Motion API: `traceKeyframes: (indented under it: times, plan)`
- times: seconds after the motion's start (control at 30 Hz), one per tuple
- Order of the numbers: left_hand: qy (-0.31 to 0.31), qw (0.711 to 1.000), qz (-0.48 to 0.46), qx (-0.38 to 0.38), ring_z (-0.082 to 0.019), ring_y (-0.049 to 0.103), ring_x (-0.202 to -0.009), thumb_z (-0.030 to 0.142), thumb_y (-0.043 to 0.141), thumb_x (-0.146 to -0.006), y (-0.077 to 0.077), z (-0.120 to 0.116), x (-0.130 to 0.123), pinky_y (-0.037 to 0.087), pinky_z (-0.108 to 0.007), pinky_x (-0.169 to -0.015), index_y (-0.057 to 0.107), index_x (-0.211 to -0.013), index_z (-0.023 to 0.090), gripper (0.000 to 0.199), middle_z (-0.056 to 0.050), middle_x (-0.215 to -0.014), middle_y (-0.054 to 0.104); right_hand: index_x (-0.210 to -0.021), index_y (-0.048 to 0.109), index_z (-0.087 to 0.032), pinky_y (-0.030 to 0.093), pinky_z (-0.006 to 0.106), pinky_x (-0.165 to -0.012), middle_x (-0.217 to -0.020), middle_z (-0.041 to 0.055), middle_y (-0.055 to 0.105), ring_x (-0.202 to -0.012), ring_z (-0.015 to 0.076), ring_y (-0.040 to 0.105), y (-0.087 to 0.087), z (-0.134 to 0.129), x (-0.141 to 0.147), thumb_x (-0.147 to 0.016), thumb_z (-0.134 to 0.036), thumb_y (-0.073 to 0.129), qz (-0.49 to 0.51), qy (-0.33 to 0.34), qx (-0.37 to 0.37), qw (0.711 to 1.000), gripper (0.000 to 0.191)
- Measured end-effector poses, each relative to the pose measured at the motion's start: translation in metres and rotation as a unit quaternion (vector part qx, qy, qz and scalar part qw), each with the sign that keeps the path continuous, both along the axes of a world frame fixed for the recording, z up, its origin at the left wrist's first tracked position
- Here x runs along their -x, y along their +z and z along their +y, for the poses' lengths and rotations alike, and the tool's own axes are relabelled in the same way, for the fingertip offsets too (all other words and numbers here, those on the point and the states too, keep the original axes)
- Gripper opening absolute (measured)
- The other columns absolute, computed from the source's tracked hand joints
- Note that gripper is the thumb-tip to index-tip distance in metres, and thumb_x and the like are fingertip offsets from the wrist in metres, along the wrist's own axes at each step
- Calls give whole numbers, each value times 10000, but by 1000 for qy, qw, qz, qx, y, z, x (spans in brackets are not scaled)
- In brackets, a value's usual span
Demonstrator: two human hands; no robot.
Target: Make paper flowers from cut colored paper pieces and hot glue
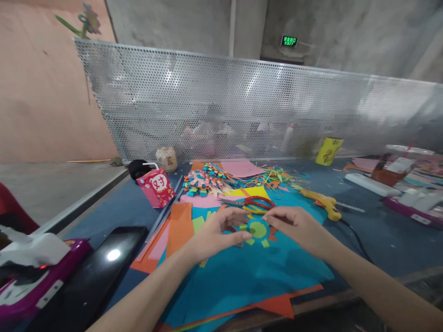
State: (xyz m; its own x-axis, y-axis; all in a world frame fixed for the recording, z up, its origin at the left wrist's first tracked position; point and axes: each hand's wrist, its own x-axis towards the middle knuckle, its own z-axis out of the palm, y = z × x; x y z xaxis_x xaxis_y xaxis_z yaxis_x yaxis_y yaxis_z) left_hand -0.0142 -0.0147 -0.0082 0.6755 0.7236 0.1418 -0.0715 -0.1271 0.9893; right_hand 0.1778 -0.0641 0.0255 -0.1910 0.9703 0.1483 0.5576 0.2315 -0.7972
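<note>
My left hand (pixel 221 230) is open over the blue paper, thumb and fingers apart, just left of a round paper piece (pixel 258 229) with a green centre and a fringed blue edge. At the upper right of that piece, my right hand (pixel 290 223) has its thumb and fingertips pressed together; whatever they hold is too small to name. Small green strips lie around the round piece. Scissors (pixel 258 202) with red and yellow handles rest just beyond both hands. Blue paper sheets (pixel 242 281) lie beneath the hands, with an orange sheet (pixel 180 228) at the left.
A yellow glue gun (pixel 323 203) lies right. Behind are paper scraps (pixel 273 177) and fringed paper flowers (pixel 207 180). A pink drink box (pixel 157 186), a dark phone (pixel 100 272) and a purple power strip (pixel 51 281) are left. A perforated metal screen (pixel 207 92) borders the table.
</note>
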Motion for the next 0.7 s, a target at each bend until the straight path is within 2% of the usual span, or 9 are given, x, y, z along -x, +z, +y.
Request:
traceKeyframes:
  times: [0.1,0.17,0.3,0.53,0.7]
  plan:
    - [48,998,1,47,-117,572,-599,319,727,-599,-4,3,-3,500,-254,-557,570,-817,136,324,9,-646,594,-654,531,-171,458,235,-552,-560,-19,547,-549,119,566,-4,7,4,-780,-413,477,72,0,47,996,279]
    - [82,994,-6,66,-91,551,-517,344,744,-567,-5,6,-4,473,-219,-520,565,-725,127,323,27,-558,582,-681,537,-169,451,234,-550,-574,-19,561,-550,115,559,-7,10,5,-747,-409,528,82,-12,51,995,249]
    - [97,989,-37,103,-91,577,-496,336,790,-478,-4,10,-2,453,-191,-499,575,-687,119,370,12,-545,628,-658,542,-173,460,239,-585,-595,-11,604,-568,115,571,-8,12,6,-690,-347,607,87,-25,50,995,188]
    - [90,984,-44,145,-110,614,-527,304,808,-436,-3,13,-1,468,-185,-500,597,-677,119,370,-14,-556,667,-667,558,-176,457,226,-559,-585,-23,583,-550,104,549,-10,17,6,-694,-327,612,97,-22,17,995,163]
    - [146,978,-73,133,-69,568,-461,288,819,-398,2,11,-2,451,-160,-478,596,-610,113,354,17,-516,637,-779,553,-177,464,225,-555,-651,-25,566,-579,102,555,-10,22,12,-690,-344,610,98,-23,5,995,197]
